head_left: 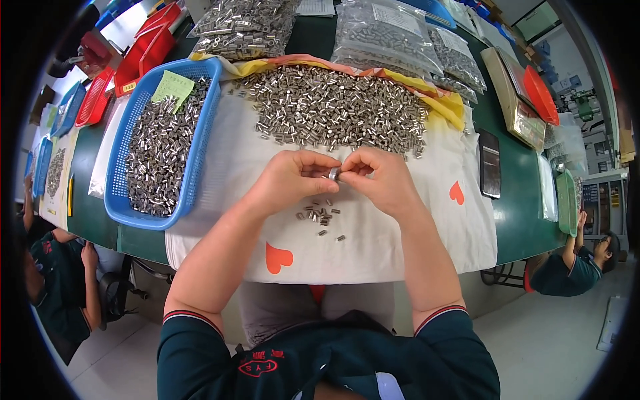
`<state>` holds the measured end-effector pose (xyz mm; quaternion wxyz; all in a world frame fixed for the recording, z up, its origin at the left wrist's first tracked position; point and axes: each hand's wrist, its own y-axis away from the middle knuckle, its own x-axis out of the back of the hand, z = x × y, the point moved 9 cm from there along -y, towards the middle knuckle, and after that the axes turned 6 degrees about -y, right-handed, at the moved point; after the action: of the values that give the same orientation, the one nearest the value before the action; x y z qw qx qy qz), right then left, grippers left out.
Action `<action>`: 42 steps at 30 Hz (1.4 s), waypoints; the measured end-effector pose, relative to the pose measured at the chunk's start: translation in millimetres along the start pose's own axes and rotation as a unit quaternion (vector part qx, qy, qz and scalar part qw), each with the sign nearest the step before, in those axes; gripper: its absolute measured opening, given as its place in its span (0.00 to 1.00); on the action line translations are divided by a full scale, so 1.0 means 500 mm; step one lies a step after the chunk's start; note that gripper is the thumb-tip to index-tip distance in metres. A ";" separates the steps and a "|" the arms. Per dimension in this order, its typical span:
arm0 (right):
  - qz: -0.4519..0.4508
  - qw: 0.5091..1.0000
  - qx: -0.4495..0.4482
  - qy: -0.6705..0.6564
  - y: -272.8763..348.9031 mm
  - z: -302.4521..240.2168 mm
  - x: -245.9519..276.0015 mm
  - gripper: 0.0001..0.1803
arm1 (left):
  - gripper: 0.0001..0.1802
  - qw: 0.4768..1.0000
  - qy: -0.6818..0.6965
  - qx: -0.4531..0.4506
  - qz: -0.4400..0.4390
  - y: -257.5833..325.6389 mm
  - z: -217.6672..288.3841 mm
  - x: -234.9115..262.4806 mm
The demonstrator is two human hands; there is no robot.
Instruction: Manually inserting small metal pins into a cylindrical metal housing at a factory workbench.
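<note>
My left hand [291, 179] and my right hand [381, 179] meet over the white cloth [360, 257]. Between their fingertips is a small shiny metal piece [333, 174], short and rounded like a ring or sleeve; the fingers cover part of it. Both hands are closed in a pinch on this piece. Just beyond them spreads a broad heap of small metal cylinders [333, 110]. Nearer to me, below the hands, several loose metal cylinders [325, 219] lie scattered on the cloth.
Left of the cloth stands a blue perforated basket [116, 193] filled with metal cylinders. Bags of metal parts [387, 33] line the back of the green table [517, 230]. A dark phone [489, 164] lies at right. Seated people [573, 270] work on both sides.
</note>
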<state>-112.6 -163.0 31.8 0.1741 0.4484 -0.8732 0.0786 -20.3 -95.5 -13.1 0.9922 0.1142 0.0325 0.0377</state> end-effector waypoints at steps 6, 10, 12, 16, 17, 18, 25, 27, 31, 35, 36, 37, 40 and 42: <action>0.114 0.991 0.045 0.048 -0.023 0.024 0.040 0.07 | 0.19 0.985 -0.144 -0.015 -0.091 0.014 0.013 -0.041; 0.120 0.932 0.191 0.285 -0.032 -0.018 -0.033 0.08 | 0.19 0.981 -0.161 -0.028 -0.106 0.024 0.027 -0.044; 0.156 0.902 0.211 0.342 -0.029 -0.019 -0.040 0.07 | 0.19 0.977 -0.181 -0.040 -0.102 0.023 0.027 -0.040; 0.137 0.910 0.192 0.341 -0.027 -0.012 -0.038 0.06 | 0.19 0.982 -0.156 -0.025 -0.104 0.022 0.026 -0.042; 0.133 0.913 0.188 0.336 -0.026 -0.015 -0.037 0.06 | 0.19 0.982 -0.154 -0.026 -0.102 0.022 0.028 -0.041; 0.128 0.917 0.183 0.332 -0.026 -0.019 -0.037 0.06 | 0.19 0.983 -0.153 -0.027 -0.101 0.023 0.030 -0.040; 0.157 0.970 0.074 0.170 -0.014 -0.002 0.019 0.05 | 0.18 0.998 0.040 -0.013 -0.052 -0.008 -0.003 -0.008; 0.096 0.989 0.016 -0.111 -0.009 0.016 0.017 0.05 | 0.18 0.996 0.088 -0.006 0.008 -0.006 0.002 0.013; 0.048 0.996 0.041 -0.057 -0.004 -0.014 -0.002 0.05 | 0.19 0.997 0.078 -0.009 0.010 -0.008 0.002 0.021; 0.053 0.997 0.039 -0.026 -0.002 -0.016 -0.003 0.04 | 0.18 0.996 0.082 -0.019 0.003 -0.008 0.002 0.018; 0.054 0.998 0.039 -0.007 -0.001 -0.017 -0.005 0.04 | 0.18 0.996 0.083 -0.022 0.002 -0.007 0.003 0.018; 0.053 0.998 0.039 -0.008 0.000 -0.017 -0.007 0.04 | 0.18 0.996 0.084 -0.024 0.001 -0.007 0.003 0.016; 0.092 0.973 0.158 0.144 0.010 -0.063 -0.018 0.05 | 0.18 0.999 0.013 -0.023 0.035 -0.008 0.000 0.024; 0.145 0.942 0.217 0.213 0.023 -0.086 -0.023 0.03 | 0.18 0.998 0.014 -0.030 0.050 -0.007 0.000 0.026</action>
<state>-105.6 -135.1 67.8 0.2414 0.3166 -0.8330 0.3842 -6.8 -98.0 -14.7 0.9915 0.0858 0.0392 0.0894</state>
